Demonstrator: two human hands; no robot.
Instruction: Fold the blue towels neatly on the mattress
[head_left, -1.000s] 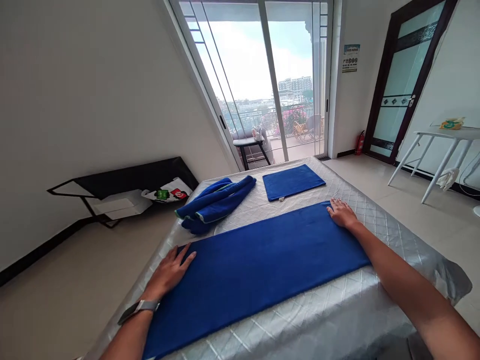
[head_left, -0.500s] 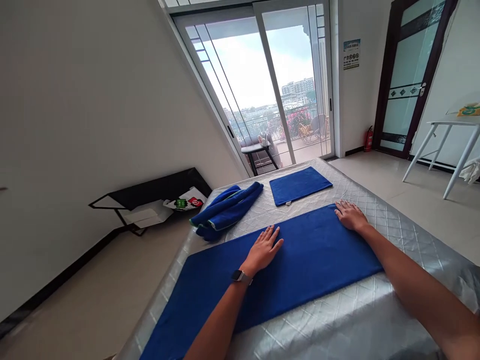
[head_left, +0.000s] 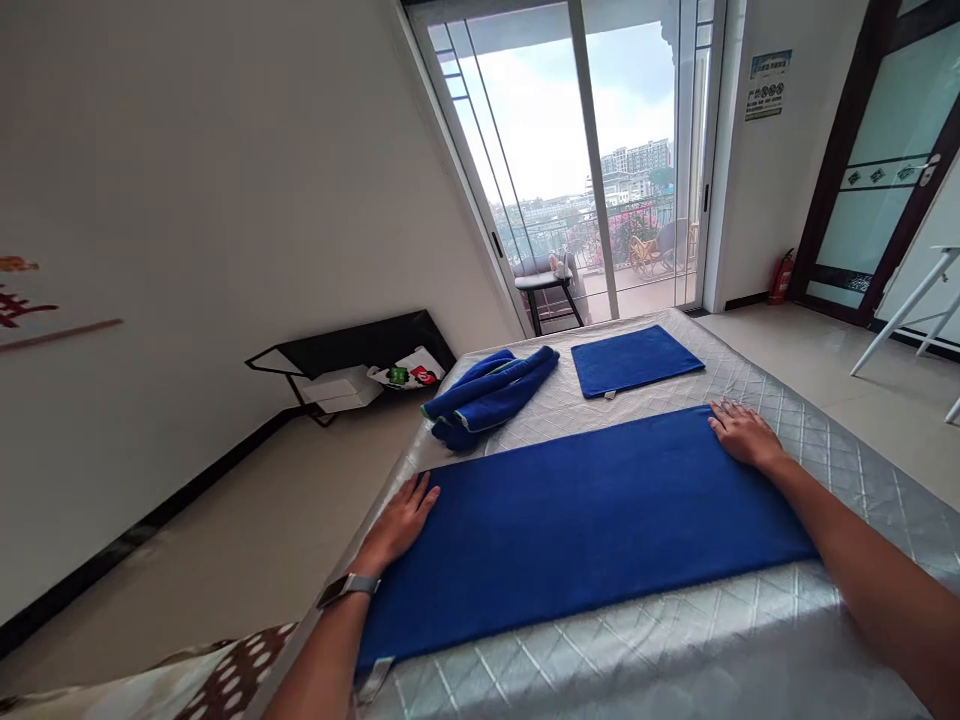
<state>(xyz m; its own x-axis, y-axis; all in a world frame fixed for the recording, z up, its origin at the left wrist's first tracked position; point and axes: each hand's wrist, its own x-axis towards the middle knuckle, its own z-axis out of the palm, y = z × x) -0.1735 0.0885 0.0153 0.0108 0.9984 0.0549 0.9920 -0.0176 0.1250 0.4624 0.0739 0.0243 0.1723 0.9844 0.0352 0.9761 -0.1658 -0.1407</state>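
Left hand (head_left: 397, 523) off middle of long cloth (head_left: 585, 520); at left edge

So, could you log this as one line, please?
left hand: long cloth, far left corner; right hand: its far right corner; smaller flat cloth: beyond

This looks like a bedroom: a wide silver-grey quilted mattress (head_left: 570, 660) across the lower centre, a dark-framed frosted-glass door (head_left: 891, 135) at upper right, and tall grey-framed sliding glass panels (head_left: 594, 160) at top centre giving onto a railed balcony (head_left: 636, 293).
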